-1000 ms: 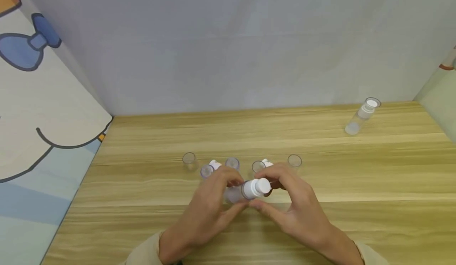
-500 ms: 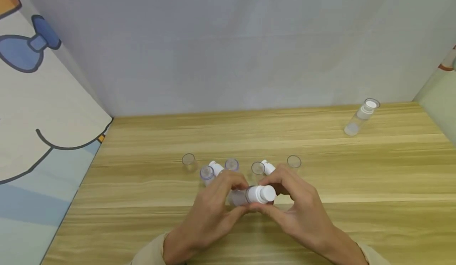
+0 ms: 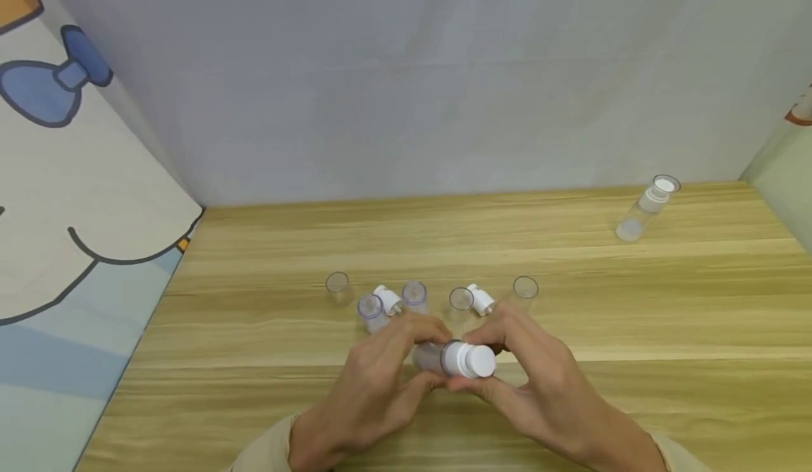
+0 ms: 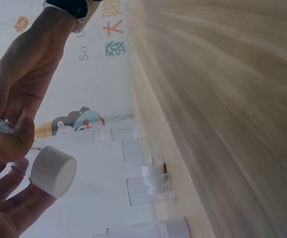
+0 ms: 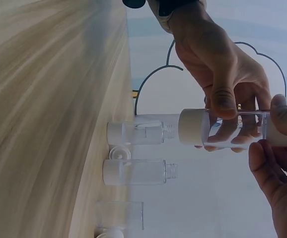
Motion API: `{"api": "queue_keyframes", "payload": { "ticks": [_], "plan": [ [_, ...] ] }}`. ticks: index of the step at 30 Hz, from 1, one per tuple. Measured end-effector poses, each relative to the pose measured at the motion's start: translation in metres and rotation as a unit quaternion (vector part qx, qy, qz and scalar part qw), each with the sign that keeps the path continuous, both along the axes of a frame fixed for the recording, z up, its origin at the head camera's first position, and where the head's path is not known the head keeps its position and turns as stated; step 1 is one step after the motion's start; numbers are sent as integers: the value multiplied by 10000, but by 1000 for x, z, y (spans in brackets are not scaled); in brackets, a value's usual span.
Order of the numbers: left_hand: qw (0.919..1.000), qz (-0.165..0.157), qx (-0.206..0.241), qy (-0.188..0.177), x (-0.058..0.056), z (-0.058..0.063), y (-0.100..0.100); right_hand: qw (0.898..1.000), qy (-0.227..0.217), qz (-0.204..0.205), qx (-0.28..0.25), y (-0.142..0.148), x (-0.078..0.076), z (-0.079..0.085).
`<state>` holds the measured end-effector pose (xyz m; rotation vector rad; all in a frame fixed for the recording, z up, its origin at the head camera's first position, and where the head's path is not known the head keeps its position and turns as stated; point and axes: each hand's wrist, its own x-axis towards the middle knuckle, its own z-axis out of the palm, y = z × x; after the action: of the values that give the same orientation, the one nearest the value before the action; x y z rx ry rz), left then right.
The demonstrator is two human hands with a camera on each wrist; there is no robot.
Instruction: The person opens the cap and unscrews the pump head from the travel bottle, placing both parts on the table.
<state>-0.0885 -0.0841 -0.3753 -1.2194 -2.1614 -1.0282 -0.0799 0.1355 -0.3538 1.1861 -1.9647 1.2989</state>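
Observation:
Both hands hold one clear pump bottle (image 5: 248, 130) close over the wooden table, tilted in the head view with its white top to the right. My left hand (image 3: 380, 380) grips the clear body between thumb and fingers. The bottle's white base (image 5: 191, 127) sticks out past that hand in the right wrist view. At the other end, my right hand (image 3: 545, 380) pinches the white pump top (image 3: 469, 359) at its collar, thumb on the near side and fingers on the far side. Thumbs of both hands come close together below the bottle.
Beyond the hands stand two topless clear bottles (image 3: 372, 311) with white bases. Near them lie a white pump head (image 3: 388, 300) and another white pump head (image 3: 481, 300). Three clear caps (image 3: 338, 290) stand along that row. A capped pump bottle (image 3: 641, 208) stands at the back right.
Both hands have carried the bottle slightly right and nearer to the person, its white top now lower in the head view. More of the pump heads behind shows. The grips look much the same.

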Motion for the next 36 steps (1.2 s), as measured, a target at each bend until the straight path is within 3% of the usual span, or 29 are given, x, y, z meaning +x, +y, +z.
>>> {"api": "queue_keyframes", "payload": {
  "ticks": [11, 19, 24, 29, 33, 36],
  "plan": [
    [9998, -139, 127, 26, 0, 2, -1, 9985, 539, -62, -57, -12, 1, 5],
    [9994, -349, 69, -5, -6, 6, -5, 9985, 533, 127, 73, -14, -2, 5],
    [9986, 19, -329, 418, -10, 14, -9, 9990, 224, -152, 356, -7, -5, 7],
    [9825, 750, -884, 1457, -13, 19, -10, 9903, -589, -471, 1170, 5, -4, 11],
    [9626, 1107, -1188, 2169, -15, 19, -8, 9817, -926, -629, 1541, 9, -4, 12],
    [9420, 1233, -1367, 2806, -17, 19, -8, 9744, -1233, -718, 1739, 10, -6, 12]
  ]
}}
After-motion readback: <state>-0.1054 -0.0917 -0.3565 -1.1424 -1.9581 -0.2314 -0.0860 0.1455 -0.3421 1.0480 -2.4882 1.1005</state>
